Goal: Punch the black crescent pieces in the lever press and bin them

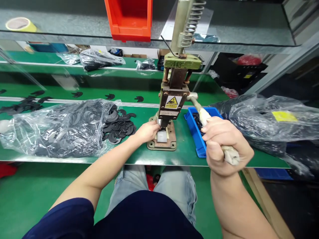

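A small hand press (173, 99) with a yellow warning label stands on the green bench. My right hand (224, 146) is wrapped round the press's taped lever handle (230, 155), which slants down toward me. My left hand (147, 131) reaches to the press base, its fingers pinched at the white block (161, 136) under the ram; what they hold is hidden. Loose black crescent-shaped parts (119, 126) lie in a heap just left of the press.
A clear bag of black parts (57, 131) lies at the left. A blue tray (195, 131) holding dark parts sits right of the press, with more plastic bags (271, 122) beyond it. An orange bin (129, 20) and a tape roll (20, 25) are on the upper shelf.
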Motion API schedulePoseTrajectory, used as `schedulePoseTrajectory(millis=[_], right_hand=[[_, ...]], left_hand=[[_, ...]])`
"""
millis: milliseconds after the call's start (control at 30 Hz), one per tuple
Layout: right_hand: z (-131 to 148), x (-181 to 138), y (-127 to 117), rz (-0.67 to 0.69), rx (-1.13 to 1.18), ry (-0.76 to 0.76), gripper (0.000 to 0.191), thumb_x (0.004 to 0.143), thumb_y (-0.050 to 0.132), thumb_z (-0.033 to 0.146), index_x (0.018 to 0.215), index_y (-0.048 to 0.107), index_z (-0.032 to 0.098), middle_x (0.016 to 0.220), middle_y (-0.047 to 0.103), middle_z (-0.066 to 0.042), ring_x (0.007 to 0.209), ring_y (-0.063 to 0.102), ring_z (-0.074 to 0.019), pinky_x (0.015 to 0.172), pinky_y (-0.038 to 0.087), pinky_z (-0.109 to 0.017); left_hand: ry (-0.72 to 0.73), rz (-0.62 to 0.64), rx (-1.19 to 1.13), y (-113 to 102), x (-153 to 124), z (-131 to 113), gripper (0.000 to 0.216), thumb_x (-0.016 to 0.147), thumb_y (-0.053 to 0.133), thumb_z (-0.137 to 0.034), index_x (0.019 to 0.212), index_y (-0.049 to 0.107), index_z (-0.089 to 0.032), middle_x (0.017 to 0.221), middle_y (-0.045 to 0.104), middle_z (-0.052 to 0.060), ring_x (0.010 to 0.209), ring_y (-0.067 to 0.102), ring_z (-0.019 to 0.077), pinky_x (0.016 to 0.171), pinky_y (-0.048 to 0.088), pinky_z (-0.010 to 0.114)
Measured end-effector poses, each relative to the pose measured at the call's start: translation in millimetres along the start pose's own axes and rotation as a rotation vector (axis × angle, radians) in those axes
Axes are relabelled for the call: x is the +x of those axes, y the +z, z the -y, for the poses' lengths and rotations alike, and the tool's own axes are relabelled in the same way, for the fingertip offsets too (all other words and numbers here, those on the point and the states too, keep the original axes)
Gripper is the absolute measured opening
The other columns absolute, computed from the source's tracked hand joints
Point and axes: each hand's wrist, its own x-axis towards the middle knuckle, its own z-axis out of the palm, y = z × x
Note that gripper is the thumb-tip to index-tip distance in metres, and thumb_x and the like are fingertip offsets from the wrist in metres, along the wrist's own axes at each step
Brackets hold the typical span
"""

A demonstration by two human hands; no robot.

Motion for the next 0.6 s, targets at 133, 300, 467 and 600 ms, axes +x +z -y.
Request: schedulePoseTrajectory(millis=[133, 300, 467, 600], right_hand=[[-8.3, -17.8, -0.8, 0.009, -0.045, -0.025, 0.014, 0.082, 0.068, 0.025, 0.070, 0.061, 0.026, 0.068, 0.065, 0.004, 0.073, 0.069, -0.0185, 0.088, 0.062, -0.051], [-24.3, -55.7, -4.4, 0.028, -0.122, -0.070, 0.010, 0.073, 0.069, 0.019, 0.071, 0.062, 0.026, 0.070, 0.069, 0.004, 0.075, 0.072, -0.0226, 0.099, 0.059, -0.060], [-35.0, -64.8, -2.2, -0.029, -0.132, -0.075, 0.010, 0.070, 0.068, 0.021, 0.068, 0.063, 0.029, 0.066, 0.069, 0.004, 0.073, 0.072, -0.0239, 0.098, 0.061, -0.060], [-35.6, -62.9, 0.8, -0.064, -0.142, -0.081, 0.010, 0.071, 0.068, 0.022, 0.067, 0.063, 0.030, 0.066, 0.069, 0.003, 0.073, 0.073, -0.0245, 0.099, 0.061, -0.061]], left_hand=[[0.012, -0.032, -0.070, 3.3, 2.9, 4.5, 0.024, 0.103, 0.053, -0.019, 0.107, 0.077, -0.018, 0.113, 0.075, 0.010, 0.108, 0.070, 0.0230, 0.098, 0.057, 0.036], [0.051, -0.045, -0.112, 5.7, 0.0, 2.4, 0.025, 0.104, 0.052, -0.020, 0.109, 0.076, -0.018, 0.113, 0.076, 0.009, 0.111, 0.070, 0.0219, 0.101, 0.055, 0.035], [-0.079, 0.009, 0.002, -23.2, 2.8, 42.5, 0.030, 0.103, 0.052, -0.023, 0.120, 0.076, -0.020, 0.122, 0.076, 0.009, 0.116, 0.067, 0.0242, 0.107, 0.051, 0.039], [-0.436, 0.026, 0.239, -62.0, 7.7, 111.7, 0.037, 0.099, 0.058, -0.027, 0.132, 0.072, -0.018, 0.135, 0.072, 0.013, 0.128, 0.060, 0.0308, 0.115, 0.044, 0.045]])
